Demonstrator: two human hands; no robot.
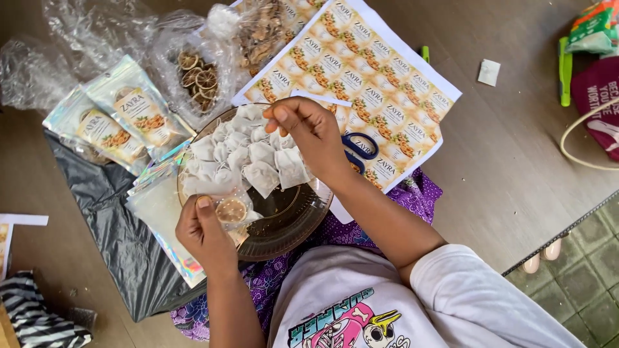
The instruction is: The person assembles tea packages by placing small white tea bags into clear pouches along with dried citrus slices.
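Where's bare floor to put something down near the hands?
Free: the wood floor right of the label sheets, up to the small white square. Also the lower-left strip beside the black bag. Crowded: around the bowl, with pouches, clear bags and scissors.

Glossy dark glass bowl (293, 219) holds matt paper sachets (261, 158); beside the bowl, shiny iridescent plastic pouches (132, 106); matt wooden floor (516, 161).

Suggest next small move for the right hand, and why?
Probably lower the right hand to pinch one white tea bag from the glass bowl: it hovers right above the pile, while the left hand holds a clear pouch with a dried citrus slice.
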